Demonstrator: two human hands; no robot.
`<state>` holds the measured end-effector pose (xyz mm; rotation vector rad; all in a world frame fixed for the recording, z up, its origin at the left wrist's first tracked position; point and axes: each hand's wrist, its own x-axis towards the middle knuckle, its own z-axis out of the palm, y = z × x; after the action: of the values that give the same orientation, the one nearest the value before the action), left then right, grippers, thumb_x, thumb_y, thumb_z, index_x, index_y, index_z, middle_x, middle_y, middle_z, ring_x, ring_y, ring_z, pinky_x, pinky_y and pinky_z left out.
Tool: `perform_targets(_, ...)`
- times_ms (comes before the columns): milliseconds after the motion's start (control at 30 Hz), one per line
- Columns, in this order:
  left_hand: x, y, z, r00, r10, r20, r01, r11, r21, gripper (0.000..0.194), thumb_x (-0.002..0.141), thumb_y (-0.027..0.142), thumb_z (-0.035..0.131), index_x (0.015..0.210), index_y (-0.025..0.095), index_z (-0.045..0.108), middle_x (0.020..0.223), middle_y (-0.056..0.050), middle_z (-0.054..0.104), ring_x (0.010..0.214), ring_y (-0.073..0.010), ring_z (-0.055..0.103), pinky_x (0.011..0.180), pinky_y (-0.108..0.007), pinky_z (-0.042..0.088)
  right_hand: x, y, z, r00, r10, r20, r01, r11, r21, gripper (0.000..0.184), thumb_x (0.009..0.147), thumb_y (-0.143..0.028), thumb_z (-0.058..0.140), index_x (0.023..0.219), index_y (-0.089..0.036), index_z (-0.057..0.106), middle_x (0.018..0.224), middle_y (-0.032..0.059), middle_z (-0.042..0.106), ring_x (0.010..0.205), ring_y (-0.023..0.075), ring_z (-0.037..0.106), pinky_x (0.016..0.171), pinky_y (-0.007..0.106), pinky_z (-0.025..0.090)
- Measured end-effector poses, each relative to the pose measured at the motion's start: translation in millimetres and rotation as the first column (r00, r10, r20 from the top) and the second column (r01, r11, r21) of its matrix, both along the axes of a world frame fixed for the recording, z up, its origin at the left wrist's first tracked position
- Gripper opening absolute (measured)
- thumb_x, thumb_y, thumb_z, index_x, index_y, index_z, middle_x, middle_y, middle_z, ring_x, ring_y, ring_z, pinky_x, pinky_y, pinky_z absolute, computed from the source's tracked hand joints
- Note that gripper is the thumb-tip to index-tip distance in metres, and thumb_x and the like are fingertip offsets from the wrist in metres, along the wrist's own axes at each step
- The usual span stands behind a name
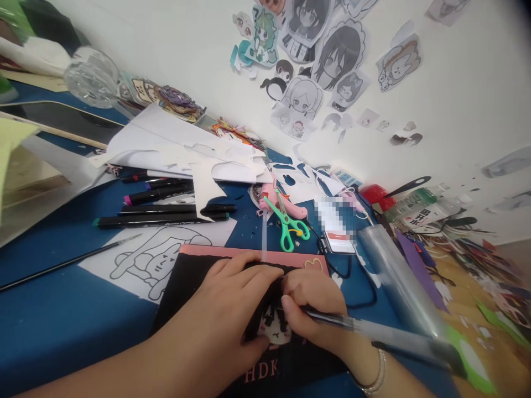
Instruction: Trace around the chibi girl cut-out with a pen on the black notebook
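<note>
My right hand (314,305) is closed around a pen (357,325) with a dark front and a clear barrel, its rear end reaching to the lower right. The pen's tip is hidden behind my fingers. My left hand (232,298) lies over a black pad (185,279) with a pink top edge, fingers stretched out and thumb apart. Between both hands a small cartoon face cutout (274,330) shows on the pad, my left thumb touching its edge. Pink letters "HDK" are printed below it.
Beyond the pad are green scissors (287,225), a pink glue gun (290,207) and a phone (335,226). Several black markers (161,220), a thin brush (74,262) and a line drawing (145,260) lie left. A clear plastic roll (400,282) is at right.
</note>
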<state>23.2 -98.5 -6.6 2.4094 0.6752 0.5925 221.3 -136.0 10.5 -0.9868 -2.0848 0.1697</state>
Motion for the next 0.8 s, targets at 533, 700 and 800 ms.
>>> perform_targets(533,0.5,0.8,-1.9,1.000,0.001,0.008,0.000,1.000,-0.019,0.067,0.072,0.010,0.062,0.136,0.028,0.055,0.138,-0.005,0.071,0.140,-0.0334,0.054,0.112,-0.050,0.048,0.3,0.0,-1.3,1.000,0.006,0.001,-0.006,1.000,-0.013,0.032,0.089,-0.008,0.050,0.069,-0.027,0.033,0.055,-0.0067,0.051,0.048,0.0124,0.052,0.049,0.026,0.043)
perform_targets(700,-0.5,0.1,0.7,1.000,-0.004,0.006,0.004,0.999,-0.032,0.065,0.072,0.009,0.059,0.134,0.029,0.057,0.137,-0.003,0.071,0.139,-0.0323,0.054,0.111,-0.050,0.048,2.7,-0.7,-1.8,0.999,-0.037,-0.005,0.037,0.999,0.008,0.032,0.087,-0.005,0.050,0.071,-0.027,0.034,0.057,-0.0068,0.054,0.049,0.0125,0.054,0.049,0.026,0.043)
perform_targets(800,-1.1,0.3,1.2,1.000,-0.001,0.008,0.001,0.999,-0.036,0.065,0.071,0.009,0.059,0.133,0.029,0.058,0.137,-0.003,0.072,0.140,-0.0324,0.054,0.111,-0.050,0.048,3.2,-1.0,-1.5,0.999,-0.052,0.002,0.052,0.998,0.025,0.031,0.087,-0.005,0.051,0.072,-0.027,0.035,0.058,-0.0067,0.055,0.050,0.0120,0.056,0.049,0.025,0.044)
